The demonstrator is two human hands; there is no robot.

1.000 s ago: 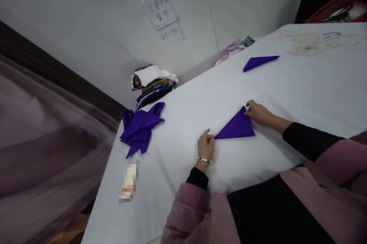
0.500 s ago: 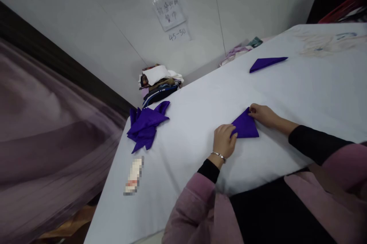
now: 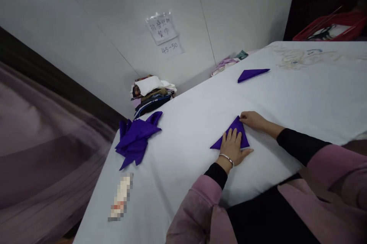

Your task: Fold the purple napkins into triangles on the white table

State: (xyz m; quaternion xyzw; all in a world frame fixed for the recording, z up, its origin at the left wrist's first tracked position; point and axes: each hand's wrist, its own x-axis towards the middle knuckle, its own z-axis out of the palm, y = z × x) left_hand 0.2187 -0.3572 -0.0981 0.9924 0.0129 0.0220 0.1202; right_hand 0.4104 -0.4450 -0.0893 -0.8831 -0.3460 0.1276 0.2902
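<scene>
A purple cloth napkin (image 3: 237, 124), folded into a triangle, lies on the white-covered table in front of me. Its tip points away from me. My left hand (image 3: 231, 149) rests flat on the lower middle of the napkin, fingers spread and thumb out to the right, hiding part of its lower edge. At the tip, my right hand (image 3: 252, 119) pinches the cloth between thumb and fingers. Farther back lies another purple napkin (image 3: 252, 75), folded to a narrow triangle. A loose heap of purple napkins (image 3: 136, 137) sits near the table's left edge.
The white table (image 3: 183, 167) runs along a grey wall with a handwritten sign (image 3: 162, 28). Stacked folded clothes (image 3: 153, 93) stand beyond its back edge. A red basket (image 3: 329, 26) is at the far right. A blurred-out strip (image 3: 122, 196) lies at left.
My left hand has shifted from the napkin's left corner onto its middle and flattened out, baring that corner. My right hand stays at the tip. The whole view has shifted slightly.
</scene>
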